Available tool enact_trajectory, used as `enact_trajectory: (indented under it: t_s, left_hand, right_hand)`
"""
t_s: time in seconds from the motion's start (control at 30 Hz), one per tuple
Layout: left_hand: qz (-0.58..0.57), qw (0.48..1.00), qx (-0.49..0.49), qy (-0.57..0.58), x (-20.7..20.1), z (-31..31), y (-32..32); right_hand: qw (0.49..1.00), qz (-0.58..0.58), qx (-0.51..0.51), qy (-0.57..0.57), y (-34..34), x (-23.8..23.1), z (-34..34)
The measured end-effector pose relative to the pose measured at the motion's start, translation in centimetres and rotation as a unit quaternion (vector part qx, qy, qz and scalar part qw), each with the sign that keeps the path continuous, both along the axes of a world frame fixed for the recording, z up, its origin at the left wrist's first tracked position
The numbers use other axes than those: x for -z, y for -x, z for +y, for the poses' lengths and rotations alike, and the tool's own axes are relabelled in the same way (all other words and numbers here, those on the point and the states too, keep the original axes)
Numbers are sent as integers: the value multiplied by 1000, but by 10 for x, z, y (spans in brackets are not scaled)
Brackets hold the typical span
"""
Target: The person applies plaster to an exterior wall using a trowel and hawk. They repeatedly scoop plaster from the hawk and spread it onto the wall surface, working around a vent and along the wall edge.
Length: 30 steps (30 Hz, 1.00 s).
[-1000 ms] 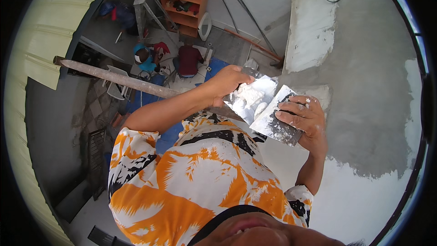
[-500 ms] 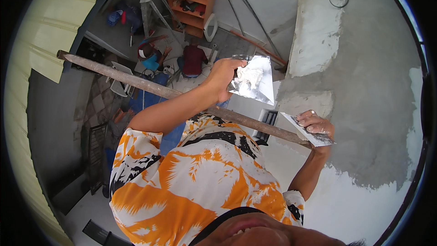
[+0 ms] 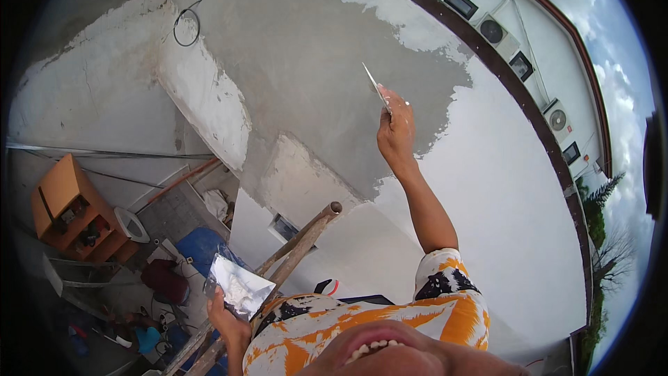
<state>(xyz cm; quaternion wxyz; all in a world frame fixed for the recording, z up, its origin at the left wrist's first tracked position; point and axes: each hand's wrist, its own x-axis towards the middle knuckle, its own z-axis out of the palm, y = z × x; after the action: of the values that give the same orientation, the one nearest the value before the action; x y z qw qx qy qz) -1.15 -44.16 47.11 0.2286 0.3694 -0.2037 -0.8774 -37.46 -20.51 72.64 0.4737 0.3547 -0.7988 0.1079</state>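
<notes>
My right hand [image 3: 396, 132], flecked with white, is raised in front of the grey, partly white-coated wall [image 3: 299, 49]. It grips a thin flat metal putty knife [image 3: 374, 83], seen almost edge-on; whether the blade touches the wall I cannot tell. Lower left, my left hand [image 3: 228, 320] is closed on a shiny metal plate [image 3: 261, 285] with a wide flat face. A lump of white putty [image 3: 240, 291] lies on that plate. Most of the left fingers are hidden beneath it.
Weathered poles [image 3: 299, 247] cross close by my left side. Below at left are an orange-brown shelf unit [image 3: 59, 191], an oval white-rimmed object [image 3: 131, 225] and a crouching person in dark red [image 3: 165, 280]. A looped black cable [image 3: 186, 28] hangs from the wall. A dark wall-top edge [image 3: 515, 94] runs along the right.
The view has swung right toward the wall. My right hand has lifted the putty knife up and away from my body. The left hand with the plate now sits lower, near my side.
</notes>
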Motion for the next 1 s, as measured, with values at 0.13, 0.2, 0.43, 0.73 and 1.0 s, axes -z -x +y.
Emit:
enact_trajectory:
  t_s: [0.13,0.2,0.43,0.73,1.0]
  left_hand:
    - [1,997,43,-67,22,1,5]
    - [16,995,38,-91,27,3,5]
    - [58,996,67,-27,39,3,-4]
    - [52,992,28,-108,40,2,-1]
    - [47,993,22,-103,44,2,2]
  right_hand:
    - [930,155,309,-125,55,-81,9]
    - [905,209,346,-130,80,-112,14]
    - [879,61,391,-267,87,-92,39]
    - [849,293,405,-171,101,-133,52]
    - [845,313,411,-137,102,-136,60]
